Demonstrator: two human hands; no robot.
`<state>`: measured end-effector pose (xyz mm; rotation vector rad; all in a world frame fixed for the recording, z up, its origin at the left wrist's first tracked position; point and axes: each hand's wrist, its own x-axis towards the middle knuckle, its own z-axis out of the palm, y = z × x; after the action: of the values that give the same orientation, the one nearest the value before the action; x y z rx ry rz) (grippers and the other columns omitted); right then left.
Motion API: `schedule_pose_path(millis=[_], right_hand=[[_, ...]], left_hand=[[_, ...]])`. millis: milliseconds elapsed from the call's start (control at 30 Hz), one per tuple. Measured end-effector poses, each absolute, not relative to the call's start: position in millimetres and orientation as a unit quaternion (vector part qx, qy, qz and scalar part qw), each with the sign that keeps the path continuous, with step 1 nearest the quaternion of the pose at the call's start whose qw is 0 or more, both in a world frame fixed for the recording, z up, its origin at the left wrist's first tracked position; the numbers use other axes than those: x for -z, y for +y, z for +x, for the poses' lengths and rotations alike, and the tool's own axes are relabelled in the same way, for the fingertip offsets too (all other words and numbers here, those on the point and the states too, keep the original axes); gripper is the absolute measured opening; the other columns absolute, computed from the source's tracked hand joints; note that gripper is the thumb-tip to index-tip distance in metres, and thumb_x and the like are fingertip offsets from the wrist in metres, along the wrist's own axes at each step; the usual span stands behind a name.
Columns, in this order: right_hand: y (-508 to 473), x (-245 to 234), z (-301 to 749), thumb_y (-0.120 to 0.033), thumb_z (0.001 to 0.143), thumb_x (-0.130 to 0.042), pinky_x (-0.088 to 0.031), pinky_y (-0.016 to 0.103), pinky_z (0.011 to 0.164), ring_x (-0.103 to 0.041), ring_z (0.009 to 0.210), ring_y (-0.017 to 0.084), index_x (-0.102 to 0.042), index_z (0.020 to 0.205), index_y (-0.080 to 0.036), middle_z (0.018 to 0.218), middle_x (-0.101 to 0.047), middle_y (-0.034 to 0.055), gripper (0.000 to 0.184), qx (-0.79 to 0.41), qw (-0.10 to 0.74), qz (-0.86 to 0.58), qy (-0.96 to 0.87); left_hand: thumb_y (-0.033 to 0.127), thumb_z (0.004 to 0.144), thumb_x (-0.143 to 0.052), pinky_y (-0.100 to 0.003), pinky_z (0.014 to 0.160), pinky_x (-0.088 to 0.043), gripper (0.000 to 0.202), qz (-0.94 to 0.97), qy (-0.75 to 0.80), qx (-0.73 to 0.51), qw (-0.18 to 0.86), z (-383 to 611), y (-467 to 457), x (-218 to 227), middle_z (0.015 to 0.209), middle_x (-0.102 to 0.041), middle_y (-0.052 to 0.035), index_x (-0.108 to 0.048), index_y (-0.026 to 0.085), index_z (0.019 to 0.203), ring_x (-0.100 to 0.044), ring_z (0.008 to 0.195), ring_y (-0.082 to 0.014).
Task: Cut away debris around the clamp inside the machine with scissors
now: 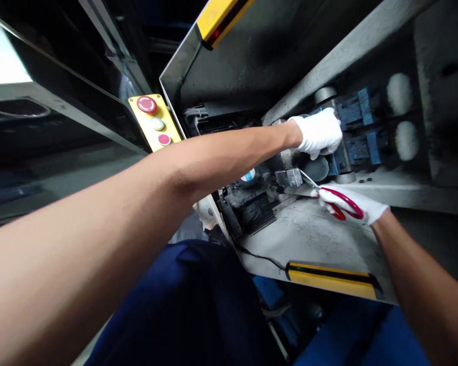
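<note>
My left hand [321, 133], in a white glove, reaches into the machine among dark metal tooling. Its fingers are curled closed against the tooling, and whatever they hold is hidden. Below it my right hand [361, 204], also gloved in white, grips red-handled scissors [338, 195]. Their thin metal end points up and left, close to a small grey metal block [289, 177]; I cannot tell whether they touch it. A round metal post [317, 169] stands just beneath my left hand. Blue-edged tooling blocks [353, 109] lie to its right.
Two yellow sensor bars [330, 279] edge the machine opening, one at the top and one at the bottom. On the left is a yellow control box [151, 119] with a red stop button [146, 104]. Pale rounded cylinders [400, 94] sit at the right.
</note>
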<state>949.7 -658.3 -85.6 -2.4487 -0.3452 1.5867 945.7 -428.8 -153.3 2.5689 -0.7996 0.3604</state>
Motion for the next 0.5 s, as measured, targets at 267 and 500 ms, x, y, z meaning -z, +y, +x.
schedule_pose_path(millis=[267,500], right_hand=[[-660.5,93.6,952.6,-0.066,0.075,-0.061,-0.032,0.023,0.042,-0.043,0.045,0.010,-0.042,0.082,-0.021,0.063,-0.049,-0.0030,0.050,-0.529,0.114,-0.833,-0.114],[-659.4,100.6,951.2,-0.055,0.074,-0.070,-0.027,0.023,0.038,-0.040,0.041,0.009,-0.048,0.069,-0.019,0.052,-0.045,-0.0035,0.042,-0.474,0.073,-0.862,-0.164]], left_hand=[[0.018,0.076,-0.072,-0.043,0.082,-0.024,0.013,0.932,-0.286,-0.132,0.181,951.1,-430.2,159.7,0.082,-0.064,-0.0076,-0.073,0.012,0.087,-0.045,0.091,-0.0219],[0.022,0.078,-0.068,-0.043,0.084,-0.024,0.016,0.938,-0.274,-0.124,0.170,952.6,-430.9,161.6,0.091,-0.066,-0.0072,-0.073,0.014,0.090,-0.045,0.095,-0.0231]])
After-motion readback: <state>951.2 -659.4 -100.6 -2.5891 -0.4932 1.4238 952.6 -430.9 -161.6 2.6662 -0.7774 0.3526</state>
